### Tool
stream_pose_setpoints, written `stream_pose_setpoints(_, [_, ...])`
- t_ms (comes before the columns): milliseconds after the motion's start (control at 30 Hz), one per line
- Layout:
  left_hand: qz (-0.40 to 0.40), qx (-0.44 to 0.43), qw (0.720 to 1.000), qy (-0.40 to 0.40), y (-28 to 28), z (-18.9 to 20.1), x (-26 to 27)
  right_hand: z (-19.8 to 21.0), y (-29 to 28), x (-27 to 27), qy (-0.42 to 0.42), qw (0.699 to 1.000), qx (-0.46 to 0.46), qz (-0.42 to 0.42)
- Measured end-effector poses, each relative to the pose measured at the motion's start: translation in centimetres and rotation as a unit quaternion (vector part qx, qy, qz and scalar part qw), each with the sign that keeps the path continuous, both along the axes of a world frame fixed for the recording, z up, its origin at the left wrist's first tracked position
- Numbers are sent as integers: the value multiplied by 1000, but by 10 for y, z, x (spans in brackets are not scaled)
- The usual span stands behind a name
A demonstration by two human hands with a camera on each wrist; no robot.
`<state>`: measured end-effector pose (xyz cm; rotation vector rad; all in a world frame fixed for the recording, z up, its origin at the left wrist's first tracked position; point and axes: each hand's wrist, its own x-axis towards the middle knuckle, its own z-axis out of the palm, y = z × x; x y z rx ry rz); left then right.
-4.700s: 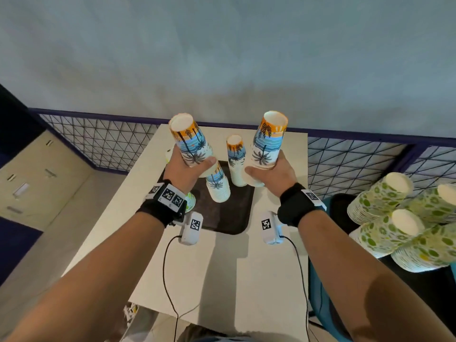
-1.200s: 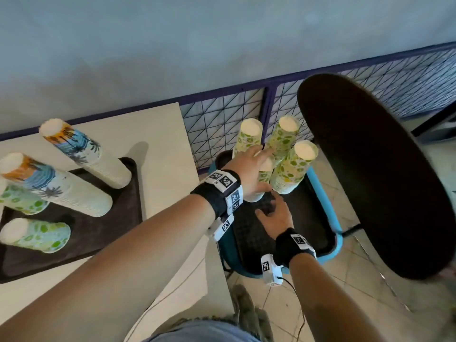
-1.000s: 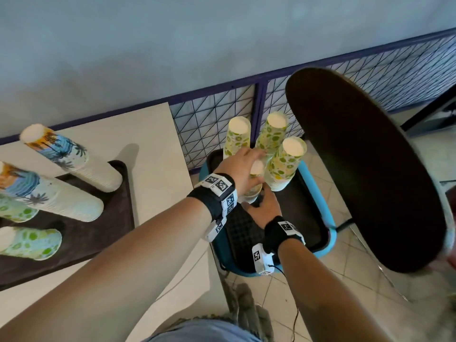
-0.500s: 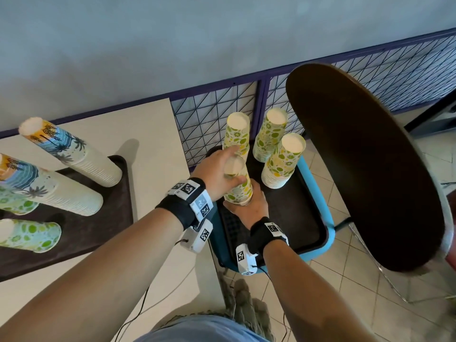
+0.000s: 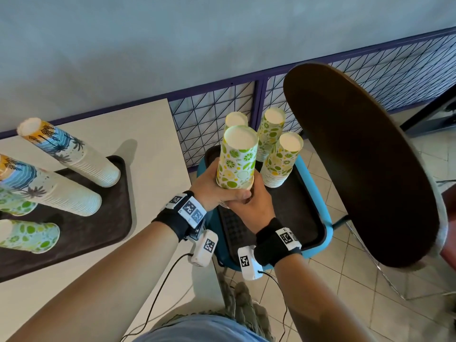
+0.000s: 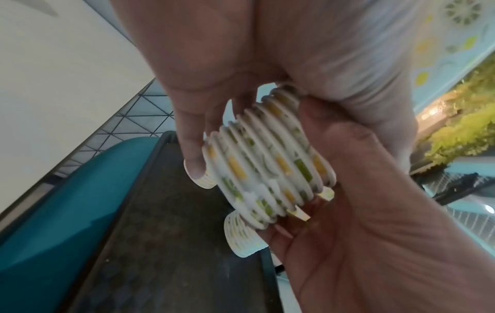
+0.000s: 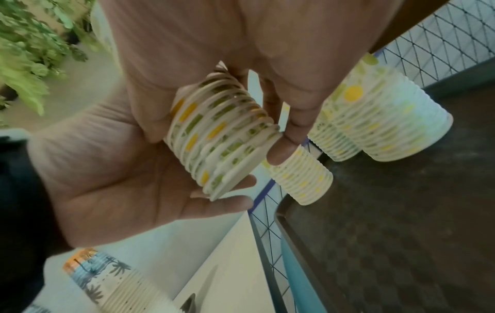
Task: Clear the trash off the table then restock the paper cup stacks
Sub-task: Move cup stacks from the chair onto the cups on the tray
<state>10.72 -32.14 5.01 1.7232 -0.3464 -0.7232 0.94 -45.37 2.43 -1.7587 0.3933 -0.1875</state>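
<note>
Though fingers hide base, left hand (image 5: 212, 187) and right hand (image 5: 251, 206) both grip lime-print cup stack (image 5: 237, 161).

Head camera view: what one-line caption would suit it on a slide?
Both hands, left hand and right hand, hold a lime-print cup stack above the chair's tray.

1. No legible words, brand names or numbers found in any view.
2. Black-and-white square coded markers noted on the white wristband tags (image 5: 188, 208) and on the white wrist-mounted camera housings (image 5: 206, 245); patterns only, no readable characters.
3. Lime-and-lemon printed paper cup stack (image 5: 236, 161): decorative fruit print only, no lettering.
</note>
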Motion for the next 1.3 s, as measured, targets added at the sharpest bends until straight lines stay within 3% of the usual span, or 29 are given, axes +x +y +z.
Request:
stream_pose_setpoints(133, [24,-57,998,21,4,0,1,2,-9,-10,-27,999,-27,28])
stream_pose_setpoints(233, [40,-61,997,30,10,-1,2,-9,-30,-12,5,992,7,-126])
stream_pose_setpoints(300, [47,-71,996,41,14,-3,0,-23,-51,-5,35,965,54,-255])
stream_pose_setpoints(367, [54,-82,994,48,16,-5,-7,-36,-74,8,69,950,69,-296])
stream_pose_setpoints(600, [76,-67,992,70,19,-14,-27,-59,-111,62,90,971,-2,-221])
stream_pose_setpoints(800, [67,-76,993,62,22,-10,-26,-62,-114,68,106,977,-33,-181])
stream_pose_setpoints(1300, [94,-112,987,74,24,-6,-21,-94,-48,-15,87,960,-10,-265])
